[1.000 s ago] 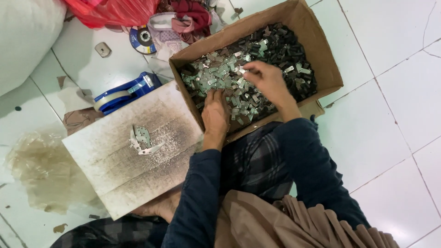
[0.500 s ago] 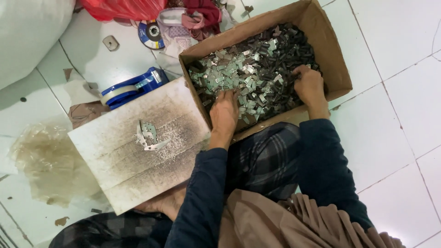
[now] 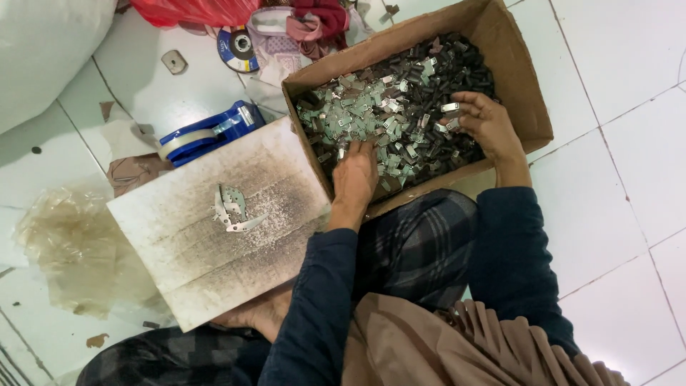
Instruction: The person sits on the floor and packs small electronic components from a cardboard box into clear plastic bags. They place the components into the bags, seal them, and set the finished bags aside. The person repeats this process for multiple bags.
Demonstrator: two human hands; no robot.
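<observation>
A brown cardboard box (image 3: 525,93) sits on the tiled floor in front of me, full of several small metal and dark plastic parts (image 3: 400,107). My left hand (image 3: 355,175) rests on the parts at the box's near wall, fingers curled down into the pile. Over the right side of the pile, my right hand (image 3: 486,125) has its fingers bent around a few small pieces. A dirty white board (image 3: 179,243) lies to the left with a small metal bracket (image 3: 230,207) on it.
A blue tape dispenser (image 3: 207,132) lies beyond the board. A grinding disc (image 3: 238,48), cloth and a red bag sit at the top. Crumpled clear plastic (image 3: 64,250) lies at the left. A white sack fills the top-left corner.
My right hand moved from the middle of the pile to its right side. My left hand slid slightly further into the parts.
</observation>
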